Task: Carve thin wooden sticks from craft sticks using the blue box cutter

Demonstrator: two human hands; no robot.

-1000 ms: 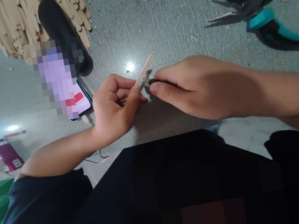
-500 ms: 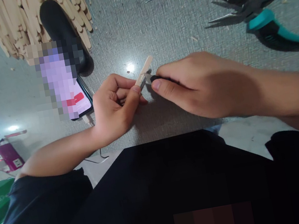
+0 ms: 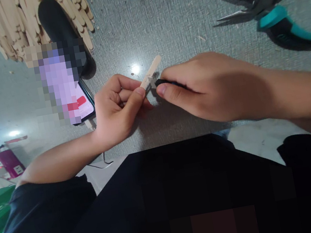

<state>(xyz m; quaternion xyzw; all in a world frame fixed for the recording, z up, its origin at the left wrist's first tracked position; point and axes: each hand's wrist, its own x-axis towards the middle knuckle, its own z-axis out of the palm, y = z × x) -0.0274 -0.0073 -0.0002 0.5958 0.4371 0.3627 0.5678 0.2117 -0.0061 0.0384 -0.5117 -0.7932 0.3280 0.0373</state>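
So I've got a wooden craft stick [image 3: 151,71] pinched between thumb and fingers of my left hand [image 3: 122,108], tip angled up and to the right over the gray table [image 3: 164,30]. My right hand [image 3: 213,88] is closed around a black-handled blade [image 3: 152,81], metal end right at the stick's edge, can't tell if it's biting in. Teal-and-black pliers [image 3: 265,6] lie beyond my right hand, loose sticks [image 3: 13,27] at upper left.

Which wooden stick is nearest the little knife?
The stick in the left hand, right by the knife. The other sticks lie farther off, in a heap.
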